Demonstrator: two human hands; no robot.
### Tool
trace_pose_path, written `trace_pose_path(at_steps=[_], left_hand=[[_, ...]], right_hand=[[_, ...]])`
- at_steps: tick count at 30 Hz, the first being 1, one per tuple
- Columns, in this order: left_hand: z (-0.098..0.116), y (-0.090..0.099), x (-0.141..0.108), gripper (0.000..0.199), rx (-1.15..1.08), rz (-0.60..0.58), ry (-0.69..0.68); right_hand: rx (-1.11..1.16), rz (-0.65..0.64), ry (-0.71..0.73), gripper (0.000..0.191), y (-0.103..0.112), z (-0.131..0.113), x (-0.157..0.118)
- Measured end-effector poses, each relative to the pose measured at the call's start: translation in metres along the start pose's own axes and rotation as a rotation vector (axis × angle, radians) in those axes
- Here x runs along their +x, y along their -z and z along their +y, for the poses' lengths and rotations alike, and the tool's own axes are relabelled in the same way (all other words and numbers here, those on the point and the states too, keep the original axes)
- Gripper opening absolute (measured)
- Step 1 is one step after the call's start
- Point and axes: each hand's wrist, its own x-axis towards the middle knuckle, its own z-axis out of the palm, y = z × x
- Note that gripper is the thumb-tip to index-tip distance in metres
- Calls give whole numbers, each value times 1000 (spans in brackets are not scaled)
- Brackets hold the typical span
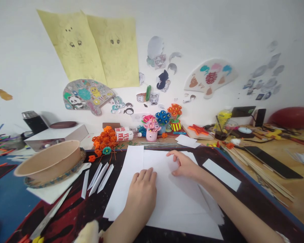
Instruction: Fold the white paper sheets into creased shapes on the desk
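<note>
A stack of white paper point(167, 199) lies flat on the dark mat in the middle of the table point(291, 199), its near edge running toward the bottom of the view and its far edge close to a row of small pots of craft flowers point(152, 126). The left hand point(142, 192) rests palm down on the top sheet, fingers held together and flat, pressing the paper near a vertical fold line. The right hand point(183, 165) sits just beside it, farther up the sheet, fingers curled with the tips touching the paper — whether it pinches an edge or only presses cannot be told.

To the left of the stack lie four narrow pointed paper strips point(98, 177), close to the sheet's left edge but apart from it. Beyond them a tan bowl point(49, 162) stands on a woven ring over another white sheet, and a metal ruler point(49, 216) slants along the near left corner. A cluster of orange flowers point(103, 141) sits near the sheet's far left corner.

To the right a single white paper strip point(221, 174) lies on the mat, well clear of the hands — the mat between it and the stack is bare. Farther right, a bundle of thin wooden sticks point(258, 175) and a dark flat phone point(272, 162) lie on the wooden surface.
</note>
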Motion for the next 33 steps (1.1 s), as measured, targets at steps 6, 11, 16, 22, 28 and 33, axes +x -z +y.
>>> trace_pose_path(at_steps=[6, 11, 16, 22, 28, 33], left_hand=[[0, 0, -1, 40, 27, -6, -3], [2, 2, -3, 40, 52, 7, 5], [2, 3, -3, 39, 51, 3, 4], [2, 2, -2, 40, 44, -1, -1], [1, 0, -2, 40, 40, 1, -4], [0, -2, -2, 39, 39, 11, -8]], right_hand=[[-95, -10, -23, 69, 10, -2, -8], [-150, -49, -39, 73, 19, 1, -11], [-189, -80, -52, 71, 24, 3, -11], [-243, -96, -56, 72, 28, 6, -12], [-270, -89, -47, 64, 32, 11, -15], [-263, -86, -46, 63, 35, 10, -16]])
